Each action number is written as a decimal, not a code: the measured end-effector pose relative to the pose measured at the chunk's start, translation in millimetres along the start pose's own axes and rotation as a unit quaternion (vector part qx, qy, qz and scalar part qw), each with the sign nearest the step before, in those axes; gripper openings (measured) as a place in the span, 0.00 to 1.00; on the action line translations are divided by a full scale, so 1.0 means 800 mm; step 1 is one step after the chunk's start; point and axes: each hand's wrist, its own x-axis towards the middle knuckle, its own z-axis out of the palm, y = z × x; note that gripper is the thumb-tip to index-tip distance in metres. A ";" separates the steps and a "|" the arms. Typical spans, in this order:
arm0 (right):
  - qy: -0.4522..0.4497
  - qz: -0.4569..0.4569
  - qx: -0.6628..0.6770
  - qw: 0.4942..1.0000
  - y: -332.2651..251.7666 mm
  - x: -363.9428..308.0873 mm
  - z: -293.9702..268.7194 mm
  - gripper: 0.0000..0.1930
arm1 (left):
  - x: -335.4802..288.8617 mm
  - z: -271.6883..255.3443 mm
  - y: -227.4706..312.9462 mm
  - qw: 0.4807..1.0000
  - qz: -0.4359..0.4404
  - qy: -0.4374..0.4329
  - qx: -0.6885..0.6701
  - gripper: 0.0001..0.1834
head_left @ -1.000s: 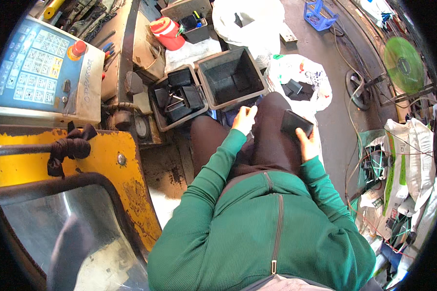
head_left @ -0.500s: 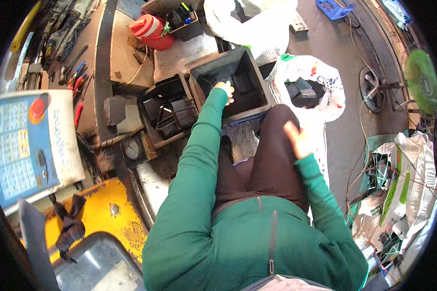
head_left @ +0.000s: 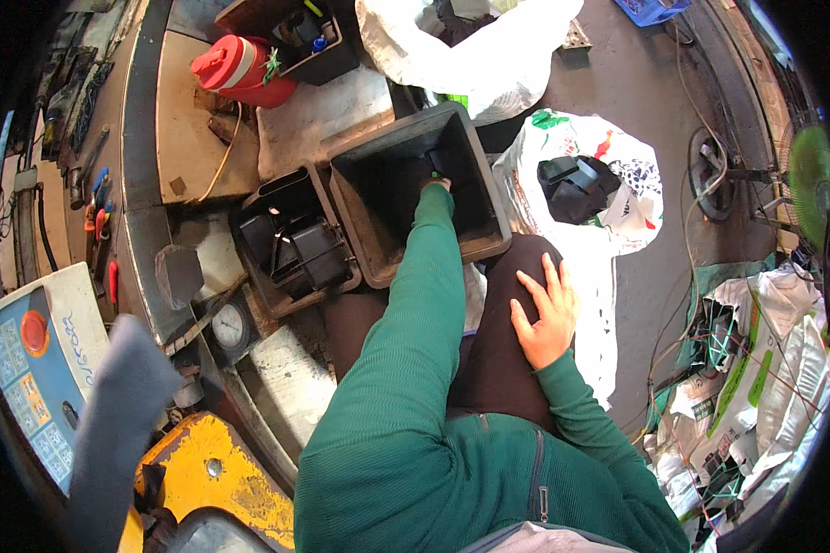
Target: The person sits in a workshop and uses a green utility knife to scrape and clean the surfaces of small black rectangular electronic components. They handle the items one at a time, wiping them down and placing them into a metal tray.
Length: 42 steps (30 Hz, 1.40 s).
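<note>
My left hand [head_left: 440, 183] reaches down into a deep dark-grey plastic bin [head_left: 353, 221]. Its fingers are lost in the shadow inside, so I cannot see whether they grip anything. Dark pieces lie near it at the bottom, too dim to name. On my right thigh rests my right hand [head_left: 546, 315], flat, fingers spread, nothing in it. Left of the deep bin stands a smaller black bin [head_left: 327, 288] with black plastic parts [head_left: 315, 247] in it. To the right, a white sack [head_left: 636, 235] holds more black plastic parts [head_left: 576, 184].
Farther off are another white sack [head_left: 489, 69], a red jug [head_left: 249, 78] and a box [head_left: 327, 64] of small items. A control panel [head_left: 28, 387] and yellow machine part [head_left: 217, 479] flank me on the left. Right are a green fan [head_left: 810, 180] and piled bags [head_left: 756, 369].
My left hand has gone deeper into the bin. My right hand has come down from a blurred, raised position onto my thigh. The view has shifted.
</note>
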 end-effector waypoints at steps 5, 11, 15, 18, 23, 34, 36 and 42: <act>-0.002 0.003 0.018 1.000 0.004 -0.002 0.000 0.22 | -0.126 -0.054 0.020 0.993 0.118 0.027 -0.012 0.12; 0.055 0.101 0.375 0.920 0.025 -0.017 0.003 0.17 | -0.401 -0.175 -0.001 0.895 0.441 -0.069 0.023 0.12; -0.128 0.157 0.722 0.662 -0.027 -0.032 -0.072 0.29 | -0.530 -0.196 -0.054 0.679 0.717 -0.087 0.131 0.09; -0.260 0.177 0.678 0.664 -0.071 -0.058 -0.118 0.29 | -0.592 -0.189 -0.092 0.630 0.748 -0.124 0.165 0.10; -0.195 0.175 0.593 0.761 -0.070 -0.121 -0.105 0.21 | -0.624 -0.171 -0.137 0.563 0.809 -0.053 0.162 0.09; 0.079 0.107 0.562 0.817 -0.060 -0.164 -0.088 0.17 | -0.694 -0.142 -0.242 0.677 0.722 -0.082 0.116 0.15; 0.105 0.099 0.561 0.815 -0.050 -0.164 -0.075 0.16 | -0.690 -0.134 -0.244 0.668 0.729 -0.068 0.137 0.15; 0.161 0.105 0.508 0.840 -0.057 -0.174 -0.073 0.12 | -0.671 -0.117 -0.249 0.662 0.721 -0.046 0.200 0.16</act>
